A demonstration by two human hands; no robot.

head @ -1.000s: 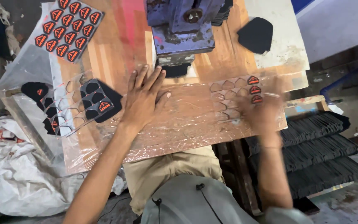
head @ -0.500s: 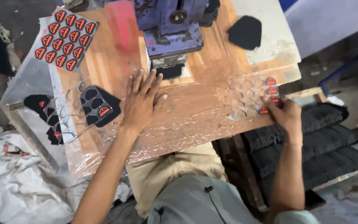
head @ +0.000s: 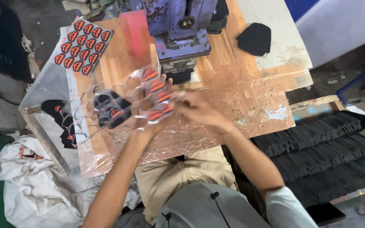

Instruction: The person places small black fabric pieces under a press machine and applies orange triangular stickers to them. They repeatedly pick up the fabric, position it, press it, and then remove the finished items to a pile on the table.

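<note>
where both hands meet, clear badge sheet [head: 153, 95] lies over left hand [head: 146, 114].

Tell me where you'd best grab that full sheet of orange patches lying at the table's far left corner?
Probably by the near left corner of the patch sheet, coming from the left: it lies flat, and that corner overhangs the wooden table onto loose clear film.

Film sheet [head: 151, 95] – clear glossy plastic, crinkled, carrying matt orange-and-black badges. Table [head: 229, 55] – bare wood, grain showing, near part under shiny wrinkled wrap. Press [head: 178, 29] – blue painted metal, chipped and rusty. Pad [head: 255, 39] – black, matt. Sack [head: 30, 185] – white woven, rough.
</note>
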